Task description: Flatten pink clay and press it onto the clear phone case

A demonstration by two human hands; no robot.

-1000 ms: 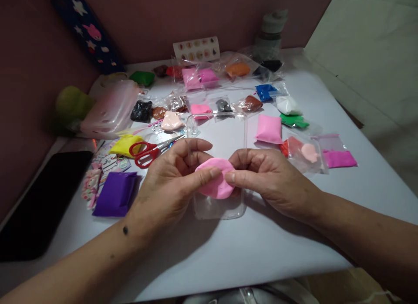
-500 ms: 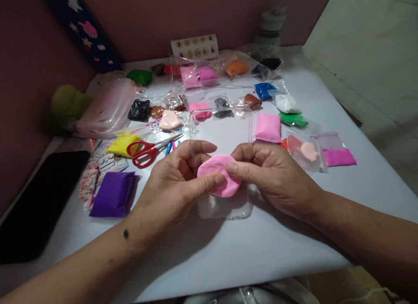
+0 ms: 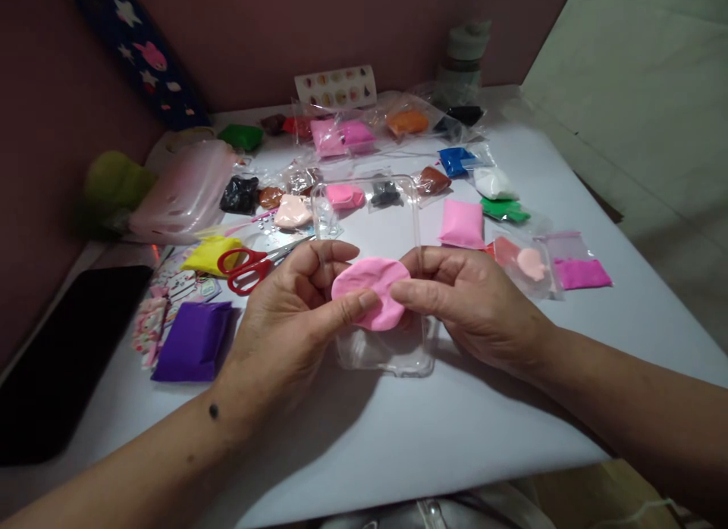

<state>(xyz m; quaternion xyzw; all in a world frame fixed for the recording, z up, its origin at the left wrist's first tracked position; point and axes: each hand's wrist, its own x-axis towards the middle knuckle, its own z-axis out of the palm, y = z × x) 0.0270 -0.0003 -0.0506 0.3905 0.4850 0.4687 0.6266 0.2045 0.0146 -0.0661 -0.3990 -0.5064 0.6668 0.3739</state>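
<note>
A flattened round of pink clay (image 3: pixel 369 279) lies against a clear phone case (image 3: pixel 392 355), which is tilted up above the white table. My left hand (image 3: pixel 301 309) is closed at the left edge of both, its thumb flat on the clay and its fingers behind the case. From the right, my right hand (image 3: pixel 472 302) presses its thumb on the clay's right side. Its other fingers curl behind the case, partly hidden. Shallow dents and creases mark the clay. Behind my left hand lie red-handled scissors (image 3: pixel 247 270).
Several clay packets cover the back, including a pink packet (image 3: pixel 462 223) and a blue packet (image 3: pixel 455 161). On the left are a purple packet (image 3: pixel 190 343), a yellow packet (image 3: pixel 213 254) and a black phone-like slab (image 3: pixel 68 355). A bottle (image 3: pixel 466 51) stands by the wall.
The phone case has tilted slightly, its top leaning left, and the clay has moved a little left and up with it. Both hands keep their grip, thumbs still on the clay.
</note>
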